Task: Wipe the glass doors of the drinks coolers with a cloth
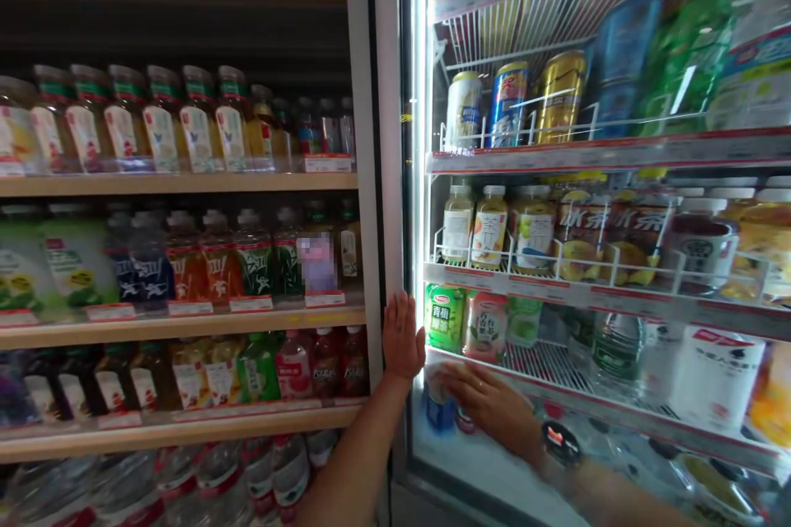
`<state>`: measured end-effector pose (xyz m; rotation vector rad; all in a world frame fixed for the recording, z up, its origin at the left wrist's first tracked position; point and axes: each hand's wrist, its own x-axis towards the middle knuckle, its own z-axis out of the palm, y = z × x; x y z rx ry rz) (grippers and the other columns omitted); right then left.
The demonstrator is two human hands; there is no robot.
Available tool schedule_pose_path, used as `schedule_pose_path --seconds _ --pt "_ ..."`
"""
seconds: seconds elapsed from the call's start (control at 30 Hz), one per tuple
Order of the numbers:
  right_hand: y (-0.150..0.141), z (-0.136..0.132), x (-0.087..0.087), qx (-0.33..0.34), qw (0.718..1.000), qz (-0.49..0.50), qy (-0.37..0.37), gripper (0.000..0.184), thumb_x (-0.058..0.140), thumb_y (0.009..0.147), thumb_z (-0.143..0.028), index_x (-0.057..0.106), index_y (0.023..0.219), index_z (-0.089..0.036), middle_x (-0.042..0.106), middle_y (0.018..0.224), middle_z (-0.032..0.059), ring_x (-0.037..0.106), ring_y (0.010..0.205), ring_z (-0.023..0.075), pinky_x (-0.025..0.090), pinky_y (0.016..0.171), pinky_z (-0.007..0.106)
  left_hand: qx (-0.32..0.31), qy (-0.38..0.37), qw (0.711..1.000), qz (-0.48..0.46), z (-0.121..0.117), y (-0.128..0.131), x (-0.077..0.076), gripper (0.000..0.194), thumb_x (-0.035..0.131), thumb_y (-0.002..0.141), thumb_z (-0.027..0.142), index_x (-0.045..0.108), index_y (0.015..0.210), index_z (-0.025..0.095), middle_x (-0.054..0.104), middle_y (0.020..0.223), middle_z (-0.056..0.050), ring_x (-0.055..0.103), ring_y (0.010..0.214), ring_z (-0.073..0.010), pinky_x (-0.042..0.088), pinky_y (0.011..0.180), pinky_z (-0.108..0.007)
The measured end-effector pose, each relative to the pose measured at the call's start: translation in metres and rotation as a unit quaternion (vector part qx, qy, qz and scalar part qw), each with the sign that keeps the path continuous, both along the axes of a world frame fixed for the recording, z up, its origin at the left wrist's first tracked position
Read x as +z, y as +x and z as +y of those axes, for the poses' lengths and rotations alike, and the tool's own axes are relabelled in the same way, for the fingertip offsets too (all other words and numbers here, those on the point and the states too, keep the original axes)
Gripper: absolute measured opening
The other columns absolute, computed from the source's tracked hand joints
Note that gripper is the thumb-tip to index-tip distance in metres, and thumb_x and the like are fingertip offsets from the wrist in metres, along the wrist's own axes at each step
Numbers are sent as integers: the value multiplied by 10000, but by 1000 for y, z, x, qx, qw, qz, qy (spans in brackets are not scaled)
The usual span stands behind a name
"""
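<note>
My left hand [403, 338] lies flat against the upright frame [384, 206] between the wooden shelves and the lit drinks fridge, fingers up and nothing in it. My right hand [488, 408], wearing a dark round watch [561, 441] at the wrist, reaches across the fridge's lower left front. Its fingers press a whitish cloth [436, 379], blurred and mostly covered, against the glass near the left edge. Just above the right hand, a green carton-like drink [443, 318] and a pink-labelled bottle [485, 326] stand on a fridge shelf. Blue and red containers [440, 413] show below the fingers.
Wooden shelves [185, 184] at left hold rows of bottled drinks with price tags. Inside the fridge, wire racks [556, 358] carry cans [507, 105], bottles [491, 224] and a large white pack [717, 379]. A bright light strip [423, 99] runs down the fridge's left side.
</note>
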<state>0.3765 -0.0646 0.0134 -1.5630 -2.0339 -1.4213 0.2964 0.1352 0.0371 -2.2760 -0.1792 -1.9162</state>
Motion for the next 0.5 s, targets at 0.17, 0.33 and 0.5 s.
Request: schedule_pose_path --seconds 0.17,0.33,0.5 --pt "-2 9 115 -61 996 -1 62 379 446 948 -104 581 1295 -174 572 1395 32 351 1422 206 325 1187 421 -14 3 1000 -8 4 3 0 589 295 1000 308 134 1543 147 196 1603 -133 123 1492 -276 259 1186 -492" --pt "-11 25 147 -65 992 22 109 390 434 944 -89 574 1305 -137 547 1419 73 360 1419 223 382 1157 416 -14 -22 1000 -3 -1 4 -1 602 312 998 300 100 1549 181 225 1597 -137 131 1492 -268 264 1184 -508" --pt "-6 9 70 -5 1000 29 0 385 452 916 -61 608 1261 -132 630 1317 68 484 1327 174 434 1130 359 -9 -39 995 91 -7 -27 10 611 313 998 284 68 1551 205 235 1598 -125 161 1489 -255 285 1173 -496"
